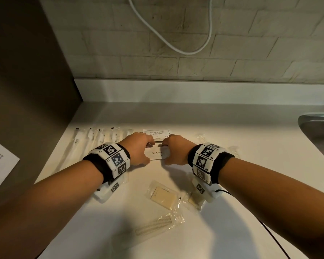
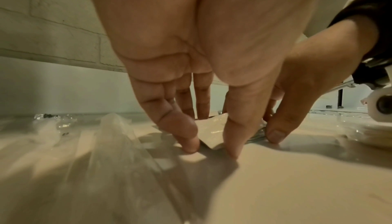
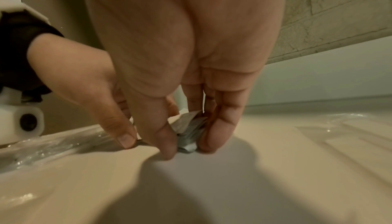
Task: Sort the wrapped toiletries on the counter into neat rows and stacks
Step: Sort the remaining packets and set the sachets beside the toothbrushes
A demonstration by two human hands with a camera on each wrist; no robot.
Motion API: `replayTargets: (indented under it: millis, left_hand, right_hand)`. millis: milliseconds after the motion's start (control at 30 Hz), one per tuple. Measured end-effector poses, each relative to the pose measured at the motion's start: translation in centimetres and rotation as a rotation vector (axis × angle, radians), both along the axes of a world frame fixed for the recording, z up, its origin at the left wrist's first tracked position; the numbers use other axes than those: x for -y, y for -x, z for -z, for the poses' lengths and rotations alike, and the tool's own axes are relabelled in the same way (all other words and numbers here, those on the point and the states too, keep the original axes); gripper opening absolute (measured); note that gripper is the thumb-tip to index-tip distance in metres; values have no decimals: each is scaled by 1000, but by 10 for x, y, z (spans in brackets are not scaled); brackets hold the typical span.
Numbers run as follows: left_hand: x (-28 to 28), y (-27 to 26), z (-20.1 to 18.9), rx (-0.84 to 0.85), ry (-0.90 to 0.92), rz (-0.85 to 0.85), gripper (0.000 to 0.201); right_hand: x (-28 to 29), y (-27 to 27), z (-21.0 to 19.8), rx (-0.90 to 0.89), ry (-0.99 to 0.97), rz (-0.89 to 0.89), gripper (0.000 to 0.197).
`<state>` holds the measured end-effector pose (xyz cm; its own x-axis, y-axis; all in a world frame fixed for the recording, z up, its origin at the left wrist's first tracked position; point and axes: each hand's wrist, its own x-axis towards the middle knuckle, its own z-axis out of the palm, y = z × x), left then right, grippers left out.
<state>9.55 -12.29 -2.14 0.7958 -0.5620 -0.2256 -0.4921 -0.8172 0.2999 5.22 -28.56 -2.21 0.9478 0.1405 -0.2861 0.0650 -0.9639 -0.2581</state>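
Along the counter [image 1: 232, 212], pale and smooth, bare surface runs wide toward the near edge and the right, where the metal sink [image 1: 320, 131] cuts into the far right corner. At the left edge stands a dark side panel [image 1: 26, 81]; behind the back edge rise a low white upstand and a pale brick wall [image 1: 251, 43] with a white cable [image 1: 176, 45] looping down it. Near the back left, a row of wrapped toothbrushes [image 1: 94, 139] lies side by side, just left of the shampoo sachet [image 1: 157, 133]. Toward the near edge lie a wrapped comb [image 1: 155, 224], a wrapped soap [image 1: 164, 198] and a smaller wrapped packet [image 1: 194, 201], each apart from the others. Right of the hands, two more clear-wrapped items lie near the sink; what they are is unclear. In the middle of the counter sits the toothpaste stack [image 1: 158, 153], just in front of the shampoo sachet. Both forearms reach in from the near edge, wrists raised, fingers pointing down. Left hand [image 1: 138, 149] and right hand [image 1: 176, 149] close in from either side, thumbs at the near side and fingers at the far side, pinching the stack's ends against the counter, fingertips [image 2: 191, 145] touching the surface
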Motion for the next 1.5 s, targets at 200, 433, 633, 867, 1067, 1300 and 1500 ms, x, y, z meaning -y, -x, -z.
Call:
replayTargets:
  millis: [200,433,633,867,1067,1300,1500]
  left_hand:
    - [0,-1,2,23,-7,-14,51]
    - [1,-2,2,46,-20,-6,51]
    - [-2,-3,3,38,-52,-1,55]
    - [0,-6,3,45,-89,30,57]
    - [0,-6,5,46,-96,31,57]
    - [0,-7,4,34,-94,30,56]
    - [-2,-7,6,21,-73,13,59]
  right_hand:
    - [1,-1,1,2,-1,10,38]
    - [-3,-2,2,7,1,9,42]
    - [-7,-4,1,28,17,-7,38]
    - [-7,-6,-1,25,29,-28,41]
    - [-8,-5,0,26,50,-26,34]
    - [-8,-5,0,16,53,-26,36]
    - [-7,-5,-1,3,59,-20,36]
